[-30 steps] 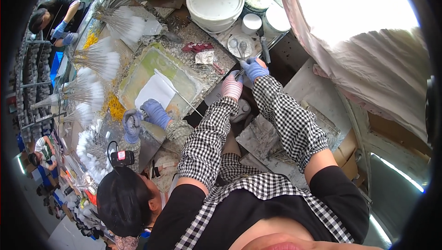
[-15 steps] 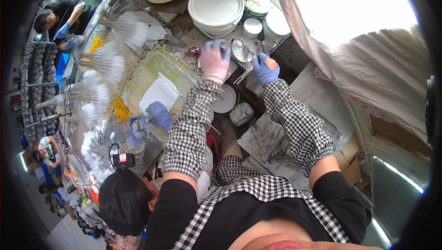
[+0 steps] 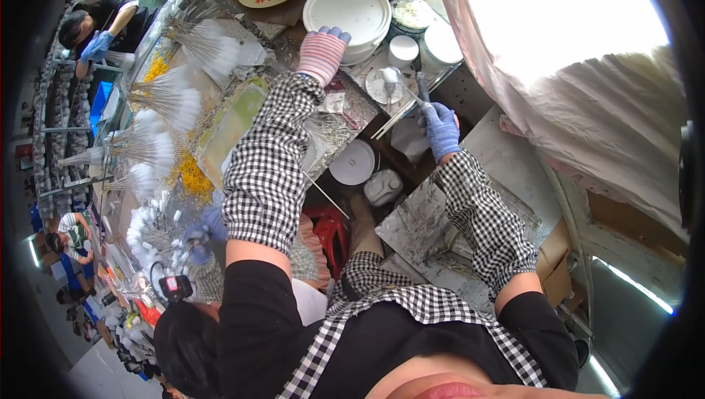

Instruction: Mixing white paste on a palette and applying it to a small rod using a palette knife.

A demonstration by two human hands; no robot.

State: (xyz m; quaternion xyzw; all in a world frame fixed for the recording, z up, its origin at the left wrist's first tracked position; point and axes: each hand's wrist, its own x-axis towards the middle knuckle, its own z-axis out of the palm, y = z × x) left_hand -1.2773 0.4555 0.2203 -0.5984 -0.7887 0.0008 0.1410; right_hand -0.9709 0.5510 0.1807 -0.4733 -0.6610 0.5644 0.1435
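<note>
My left hand [image 3: 322, 56], in a pink striped glove with bluish fingertips, lies over the near left edge of a big white lidded bucket [image 3: 346, 11]. Its fingers look stretched out; their undersides are hidden. To the right, my right hand [image 3: 441, 129], in a blue glove, is closed around the handle of a spoon [image 3: 405, 90]. White paste [image 3: 388, 74] shows at the spoon's far end, above a small round dish [image 3: 381, 90]. A dark-handled tool [image 3: 422, 84] stands close to my right fingers.
A small white tub [image 3: 402, 51] and larger containers stand behind the dish. Below the table edge are a round white lid [image 3: 352, 162] and a plastic jug [image 3: 382, 187]. Close on my left sits a co-worker with gloved hands [image 3: 197, 243]; bunches of white-tipped sticks [image 3: 202, 46] lie beyond.
My left hand has moved forward and left onto the bucket's edge. My right hand has drawn slightly back and right with the spoon. The co-worker's hands have shifted left.
</note>
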